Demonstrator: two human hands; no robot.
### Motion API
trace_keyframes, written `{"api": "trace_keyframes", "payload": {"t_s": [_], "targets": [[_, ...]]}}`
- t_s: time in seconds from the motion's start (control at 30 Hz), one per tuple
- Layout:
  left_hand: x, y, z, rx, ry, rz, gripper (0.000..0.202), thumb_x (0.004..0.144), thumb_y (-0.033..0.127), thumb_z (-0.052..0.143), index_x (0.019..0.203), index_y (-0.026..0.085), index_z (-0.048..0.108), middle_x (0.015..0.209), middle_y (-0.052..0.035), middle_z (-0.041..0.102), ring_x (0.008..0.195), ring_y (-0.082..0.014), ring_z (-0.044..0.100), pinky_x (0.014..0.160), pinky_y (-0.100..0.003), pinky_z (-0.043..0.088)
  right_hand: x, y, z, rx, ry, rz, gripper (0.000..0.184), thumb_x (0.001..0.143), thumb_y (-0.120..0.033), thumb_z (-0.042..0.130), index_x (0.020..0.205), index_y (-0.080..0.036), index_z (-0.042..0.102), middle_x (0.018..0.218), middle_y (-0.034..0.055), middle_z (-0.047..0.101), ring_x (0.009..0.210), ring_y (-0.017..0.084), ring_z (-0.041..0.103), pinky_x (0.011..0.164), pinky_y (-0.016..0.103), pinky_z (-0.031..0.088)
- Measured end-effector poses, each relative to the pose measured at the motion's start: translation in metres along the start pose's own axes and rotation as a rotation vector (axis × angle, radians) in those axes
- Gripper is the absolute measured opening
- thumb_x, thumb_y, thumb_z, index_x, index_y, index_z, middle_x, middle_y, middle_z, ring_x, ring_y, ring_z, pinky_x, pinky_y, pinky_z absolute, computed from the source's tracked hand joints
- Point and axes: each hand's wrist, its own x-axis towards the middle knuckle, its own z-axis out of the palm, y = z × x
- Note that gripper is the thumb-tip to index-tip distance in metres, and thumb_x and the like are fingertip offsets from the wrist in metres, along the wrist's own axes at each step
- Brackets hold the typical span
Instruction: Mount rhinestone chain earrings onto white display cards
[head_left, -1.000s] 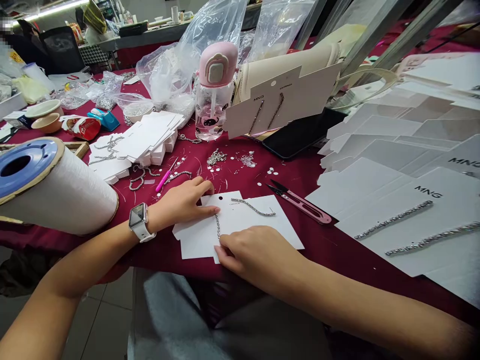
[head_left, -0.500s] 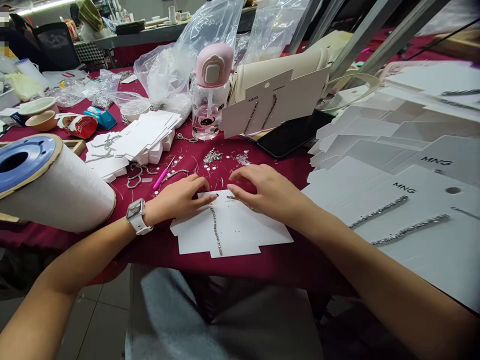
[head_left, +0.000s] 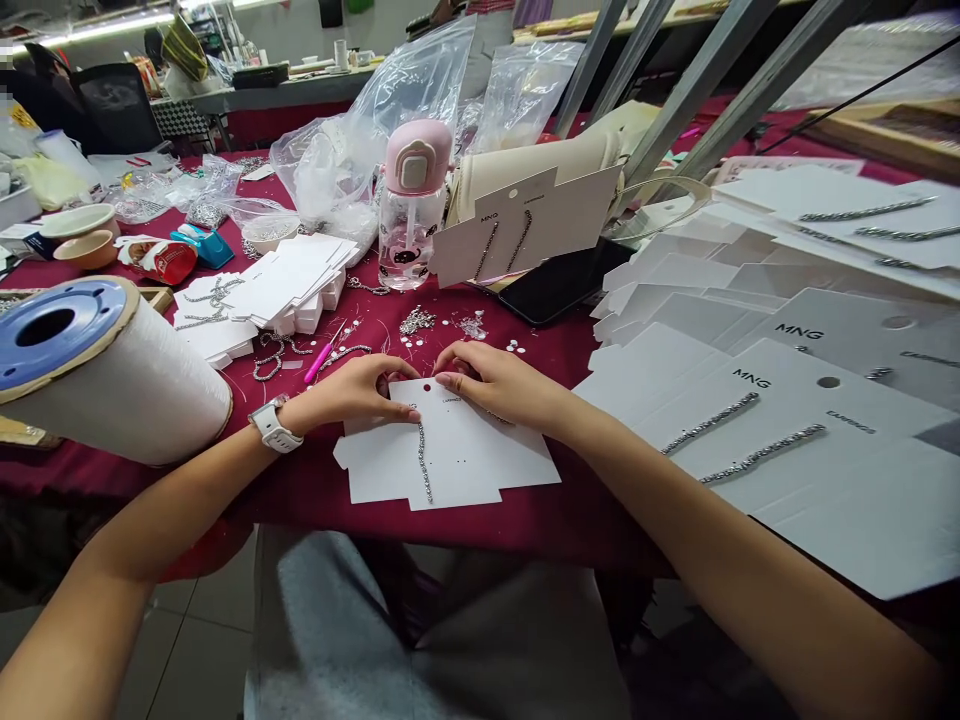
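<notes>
A white earring card [head_left: 457, 470] lies flat at the near edge of the table. Down its left half runs a silver chain earring [head_left: 424, 465]; a second one on the right is mostly covered by my right hand [head_left: 499, 385]. My left hand [head_left: 367, 390] grips the card's top left, its thumb at the upper end of the left earring and its fingers curled past the far edge. At the top right, my right hand holds the card, thumb beside the punched hole and fingers bent over the edge. Its fingertips are partly hidden.
Finished-looking cards with chains [head_left: 757, 460] are piled on the right. A white roll [head_left: 142, 380] stands at left, near stacked blank cards [head_left: 300, 275] and a pink-handled tool [head_left: 319, 362]. Behind are loose silver pieces [head_left: 417, 320], a pink-lidded bottle [head_left: 412, 200] and a phone [head_left: 555, 285].
My left thumb has moved down onto the top of the left earring. My right hand has closed in at the card's top edge beside the hole. The view has shifted slightly right.
</notes>
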Motion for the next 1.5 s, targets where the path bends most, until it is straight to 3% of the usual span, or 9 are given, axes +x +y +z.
{"api": "trace_keyframes", "payload": {"t_s": [0.2, 0.37, 0.47, 0.57, 0.7, 0.97, 1.27, 1.37, 1.5], "targets": [[0.000, 0.010, -0.012, -0.165, -0.067, -0.088, 0.039, 0.062, 0.036, 0.068, 0.094, 0.017, 0.056, 0.087, -0.0010, 0.058, 0.074, -0.0117, 0.049, 0.064, -0.022, 0.039, 0.000, -0.002, 0.000, -0.036, 0.084, -0.177, 0.018, 0.084, -0.026, 0.038, 0.086, -0.016, 0.053, 0.089, 0.0061, 0.055, 0.084, 0.016, 0.049, 0.074, 0.029, 0.038], [0.005, 0.015, -0.021, -0.244, -0.072, -0.064, 0.038, 0.061, 0.028, 0.068, 0.094, 0.017, 0.053, 0.089, -0.0013, 0.056, 0.082, -0.0134, 0.051, 0.069, -0.024, 0.041, 0.003, 0.000, -0.001, -0.043, 0.225, -0.323, 0.019, 0.085, -0.025, 0.036, 0.087, -0.014, 0.052, 0.087, 0.0077, 0.055, 0.082, 0.016, 0.049, 0.076, 0.029, 0.039], [0.009, 0.022, -0.031, -0.179, -0.010, -0.014, 0.037, 0.060, 0.025, 0.068, 0.093, 0.016, 0.053, 0.092, -0.0017, 0.056, 0.083, -0.0135, 0.050, 0.071, -0.025, 0.041, 0.004, 0.002, -0.002, -0.074, 0.345, -0.331, 0.023, 0.085, -0.029, 0.037, 0.102, -0.016, 0.048, 0.096, 0.0086, 0.053, 0.088, 0.017, 0.048, 0.078, 0.030, 0.039], [0.010, 0.033, -0.045, -0.109, 0.042, 0.042, 0.034, 0.062, 0.024, 0.067, 0.092, 0.016, 0.053, 0.091, -0.0016, 0.055, 0.078, -0.0120, 0.050, 0.067, -0.023, 0.040, 0.004, 0.002, -0.001, -0.249, 0.492, -0.280, 0.034, 0.084, -0.039, 0.039, 0.110, -0.018, 0.044, 0.107, 0.0103, 0.048, 0.099, 0.022, 0.043, 0.086, 0.037, 0.033], [0.014, 0.045, -0.064, -0.006, -0.020, 0.168, 0.030, 0.065, 0.022, 0.063, 0.093, 0.016, 0.054, 0.091, -0.0017, 0.055, 0.069, -0.0088, 0.048, 0.061, -0.021, 0.039, 0.000, -0.001, 0.001, -0.411, 0.607, -0.194, 0.039, 0.084, -0.045, 0.036, 0.112, -0.019, 0.045, 0.112, 0.0124, 0.044, 0.102, 0.026, 0.039, 0.089, 0.041, 0.028], [0.025, 0.051, -0.073, 0.236, -0.051, 0.309, 0.034, 0.065, 0.018, 0.060, 0.098, 0.016, 0.054, 0.089, -0.0005, 0.055, 0.072, -0.0094, 0.047, 0.066, -0.020, 0.037, -0.007, -0.003, 0.001, -0.458, 0.684, -0.180, 0.039, 0.085, -0.043, 0.033, 0.114, -0.020, 0.042, 0.113, 0.0130, 0.043, 0.104, 0.028, 0.038, 0.087, 0.042, 0.027], [0.018, 0.053, -0.073, 0.238, -0.055, 0.268, 0.034, 0.070, 0.029, 0.059, 0.101, 0.017, 0.052, 0.097, -0.0023, 0.055, 0.076, -0.0104, 0.049, 0.069, -0.021, 0.039, -0.005, -0.003, 0.001, -0.470, 0.676, -0.209, 0.039, 0.086, -0.042, 0.032, 0.116, -0.018, 0.042, 0.111, 0.0123, 0.046, 0.104, 0.026, 0.041, 0.087, 0.041, 0.028], [0.015, 0.048, -0.072, 0.144, 0.019, 0.237, 0.032, 0.076, 0.036, 0.054, 0.101, 0.016, 0.052, 0.096, -0.0035, 0.056, 0.079, -0.0104, 0.050, 0.069, -0.021, 0.040, -0.005, -0.002, 0.001, -0.473, 0.666, -0.224, 0.038, 0.086, -0.040, 0.031, 0.116, -0.019, 0.042, 0.110, 0.0116, 0.046, 0.105, 0.026, 0.042, 0.089, 0.040, 0.027], [0.009, 0.034, -0.065, 0.000, 0.225, 0.210, 0.030, 0.080, 0.041, 0.049, 0.097, 0.016, 0.053, 0.084, -0.0026, 0.056, 0.071, -0.0081, 0.051, 0.064, -0.020, 0.041, -0.006, -0.003, 0.000, -0.477, 0.638, -0.207, 0.038, 0.087, -0.041, 0.030, 0.115, -0.020, 0.043, 0.110, 0.0120, 0.045, 0.107, 0.026, 0.040, 0.089, 0.040, 0.027]]}}
